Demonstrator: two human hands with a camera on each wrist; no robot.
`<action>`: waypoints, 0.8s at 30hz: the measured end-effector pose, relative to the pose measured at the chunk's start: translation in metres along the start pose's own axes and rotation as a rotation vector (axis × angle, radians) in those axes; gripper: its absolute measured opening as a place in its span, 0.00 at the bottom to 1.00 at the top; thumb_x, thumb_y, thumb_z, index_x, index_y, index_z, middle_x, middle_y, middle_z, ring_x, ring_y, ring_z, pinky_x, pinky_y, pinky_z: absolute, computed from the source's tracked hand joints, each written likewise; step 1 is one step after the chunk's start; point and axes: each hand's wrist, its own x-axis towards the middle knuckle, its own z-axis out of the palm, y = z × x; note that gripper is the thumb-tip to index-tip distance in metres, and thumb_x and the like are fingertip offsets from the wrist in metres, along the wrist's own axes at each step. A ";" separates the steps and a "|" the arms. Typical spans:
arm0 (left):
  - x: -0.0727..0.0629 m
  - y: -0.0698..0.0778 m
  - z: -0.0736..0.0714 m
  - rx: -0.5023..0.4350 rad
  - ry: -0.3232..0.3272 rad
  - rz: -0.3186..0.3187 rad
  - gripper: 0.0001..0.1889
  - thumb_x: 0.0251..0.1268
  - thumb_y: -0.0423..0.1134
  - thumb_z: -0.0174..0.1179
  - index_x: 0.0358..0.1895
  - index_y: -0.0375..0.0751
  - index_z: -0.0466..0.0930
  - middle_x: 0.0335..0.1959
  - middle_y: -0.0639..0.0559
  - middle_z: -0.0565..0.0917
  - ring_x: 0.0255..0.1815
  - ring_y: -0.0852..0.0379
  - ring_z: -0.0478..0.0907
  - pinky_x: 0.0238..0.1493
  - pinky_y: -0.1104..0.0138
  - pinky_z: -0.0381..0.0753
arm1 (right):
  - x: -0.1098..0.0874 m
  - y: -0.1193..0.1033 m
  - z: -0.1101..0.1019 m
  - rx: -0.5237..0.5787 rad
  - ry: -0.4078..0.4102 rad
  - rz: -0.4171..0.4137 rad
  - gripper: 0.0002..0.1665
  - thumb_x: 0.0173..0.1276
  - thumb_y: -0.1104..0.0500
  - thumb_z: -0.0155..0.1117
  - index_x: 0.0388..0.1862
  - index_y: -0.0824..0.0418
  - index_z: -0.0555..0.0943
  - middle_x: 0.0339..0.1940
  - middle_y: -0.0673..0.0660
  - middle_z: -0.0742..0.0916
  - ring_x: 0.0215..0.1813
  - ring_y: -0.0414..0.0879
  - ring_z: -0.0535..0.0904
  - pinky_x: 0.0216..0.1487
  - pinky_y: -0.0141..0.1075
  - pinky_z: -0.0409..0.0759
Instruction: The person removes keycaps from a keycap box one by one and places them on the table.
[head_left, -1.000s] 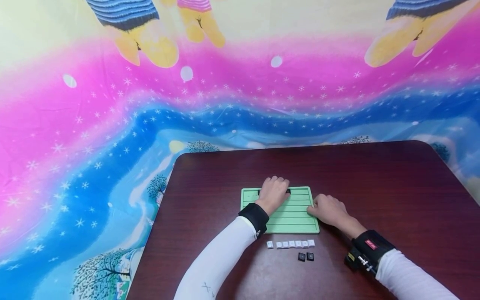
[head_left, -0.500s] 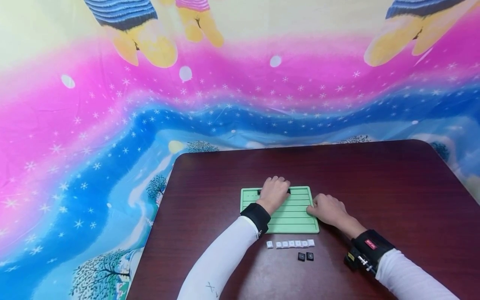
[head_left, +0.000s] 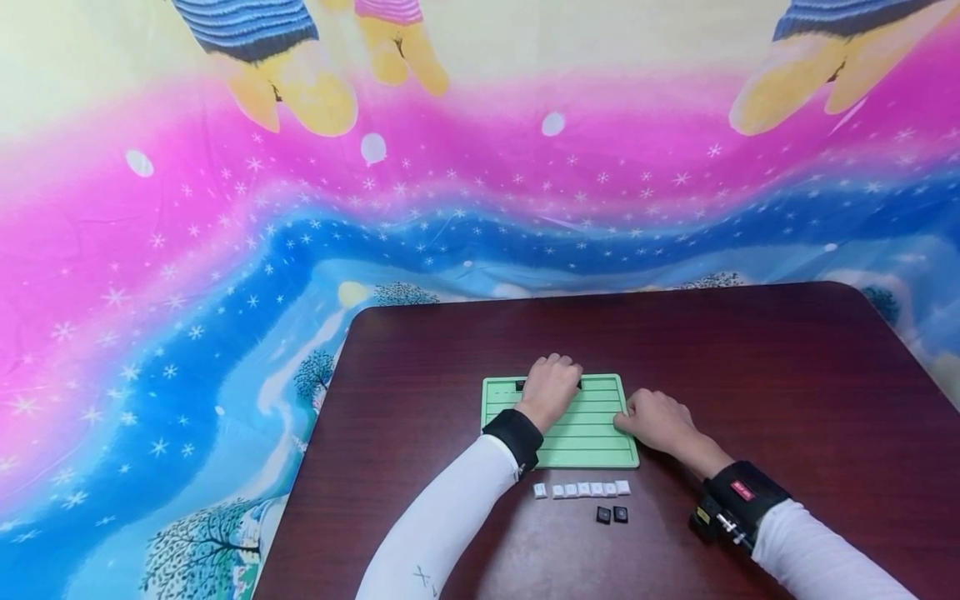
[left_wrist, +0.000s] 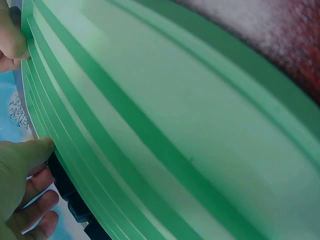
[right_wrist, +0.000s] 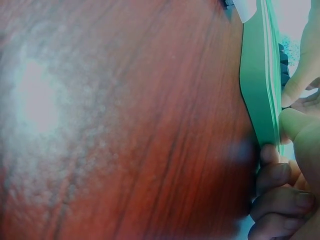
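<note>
A light green ridged tray [head_left: 588, 454] lies on the dark wooden table. Black keycaps [left_wrist: 77, 211] stand in a row along its far groove, partly hidden under my left hand [head_left: 551, 390]. In the left wrist view, that hand's thumb and index finger pinch a black keycap at the end of the row, and its other fingers curl beside the keycaps. My right hand [head_left: 660, 419] grips the tray's right edge, the thumb on top of the rim and the curled fingers [right_wrist: 274, 175] against the outer side.
Near the tray's front edge, several white keycaps [head_left: 584, 490] form a row on the table [head_left: 787, 367]. Two black keycaps [head_left: 611, 515] lie closer to me. A colourful printed cloth [head_left: 480, 192] hangs behind the table's far edge.
My left hand has shifted very slightly to the right along the row of black keycaps. The right hand and the tray have stayed in place.
</note>
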 end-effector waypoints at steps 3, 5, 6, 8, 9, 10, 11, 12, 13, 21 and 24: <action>0.000 0.000 0.000 0.001 -0.004 -0.005 0.09 0.67 0.50 0.67 0.47 0.58 0.88 0.40 0.61 0.86 0.43 0.61 0.80 0.43 0.70 0.79 | 0.001 0.001 0.001 0.002 0.003 -0.002 0.26 0.62 0.52 0.63 0.10 0.51 0.62 0.11 0.44 0.61 0.16 0.39 0.54 0.20 0.32 0.49; 0.000 0.000 0.000 -0.002 -0.004 -0.011 0.10 0.67 0.51 0.67 0.48 0.58 0.87 0.40 0.61 0.86 0.43 0.61 0.80 0.43 0.71 0.78 | 0.001 0.001 0.001 0.002 0.004 -0.001 0.26 0.62 0.52 0.63 0.10 0.51 0.62 0.11 0.44 0.61 0.16 0.39 0.54 0.20 0.32 0.49; 0.000 0.000 0.001 -0.003 -0.001 -0.014 0.10 0.67 0.51 0.67 0.48 0.58 0.87 0.40 0.61 0.86 0.43 0.61 0.80 0.42 0.71 0.78 | 0.001 0.001 0.001 0.002 0.004 0.000 0.26 0.62 0.52 0.63 0.10 0.51 0.62 0.11 0.44 0.61 0.16 0.39 0.53 0.20 0.32 0.49; 0.000 0.000 0.000 -0.006 0.003 -0.019 0.10 0.67 0.51 0.67 0.47 0.58 0.87 0.40 0.61 0.86 0.42 0.61 0.79 0.42 0.71 0.77 | 0.001 0.002 0.001 0.000 0.001 0.003 0.26 0.62 0.51 0.63 0.10 0.51 0.62 0.11 0.44 0.61 0.16 0.39 0.53 0.20 0.32 0.49; 0.000 0.000 0.000 -0.007 0.007 -0.019 0.10 0.67 0.51 0.66 0.47 0.58 0.87 0.40 0.61 0.86 0.42 0.61 0.79 0.42 0.70 0.77 | 0.001 0.002 0.001 0.000 0.001 0.004 0.26 0.62 0.51 0.63 0.10 0.51 0.62 0.11 0.44 0.61 0.16 0.39 0.53 0.20 0.32 0.49; 0.000 0.000 -0.001 -0.009 0.009 -0.020 0.10 0.67 0.51 0.66 0.47 0.58 0.87 0.40 0.61 0.86 0.42 0.61 0.79 0.42 0.70 0.77 | 0.001 0.002 0.001 0.000 0.000 0.005 0.26 0.62 0.51 0.63 0.10 0.51 0.62 0.11 0.44 0.61 0.16 0.39 0.53 0.20 0.32 0.49; 0.000 0.000 -0.002 -0.011 0.014 -0.018 0.10 0.67 0.51 0.66 0.47 0.58 0.87 0.39 0.61 0.86 0.42 0.61 0.79 0.42 0.70 0.77 | 0.001 0.001 0.001 0.001 -0.002 0.006 0.26 0.62 0.51 0.63 0.10 0.51 0.62 0.11 0.44 0.61 0.16 0.39 0.53 0.20 0.32 0.49; 0.000 0.000 -0.002 -0.012 0.018 -0.017 0.10 0.66 0.51 0.67 0.47 0.58 0.87 0.39 0.61 0.86 0.42 0.61 0.79 0.42 0.70 0.77 | 0.001 0.001 0.001 0.001 -0.004 0.008 0.26 0.62 0.51 0.63 0.10 0.51 0.62 0.11 0.44 0.61 0.16 0.39 0.53 0.20 0.32 0.49; 0.000 0.000 -0.003 -0.015 0.022 -0.014 0.09 0.67 0.51 0.66 0.47 0.58 0.87 0.39 0.61 0.86 0.42 0.61 0.79 0.42 0.70 0.77 | 0.001 0.001 0.001 0.000 -0.004 0.010 0.26 0.62 0.51 0.63 0.10 0.51 0.62 0.11 0.44 0.61 0.16 0.39 0.53 0.20 0.32 0.49; -0.001 -0.004 0.000 -0.012 0.045 0.002 0.08 0.66 0.49 0.66 0.46 0.58 0.87 0.39 0.62 0.88 0.41 0.61 0.79 0.42 0.70 0.77 | 0.000 -0.001 0.000 0.004 -0.013 0.009 0.26 0.64 0.52 0.63 0.10 0.51 0.62 0.11 0.44 0.61 0.16 0.39 0.53 0.19 0.31 0.49; -0.002 -0.006 -0.002 -0.003 0.045 0.001 0.08 0.67 0.48 0.66 0.46 0.59 0.87 0.38 0.62 0.88 0.40 0.61 0.79 0.41 0.71 0.77 | 0.000 -0.001 0.000 0.002 -0.009 0.004 0.26 0.64 0.52 0.63 0.10 0.51 0.63 0.11 0.44 0.61 0.16 0.39 0.54 0.19 0.31 0.50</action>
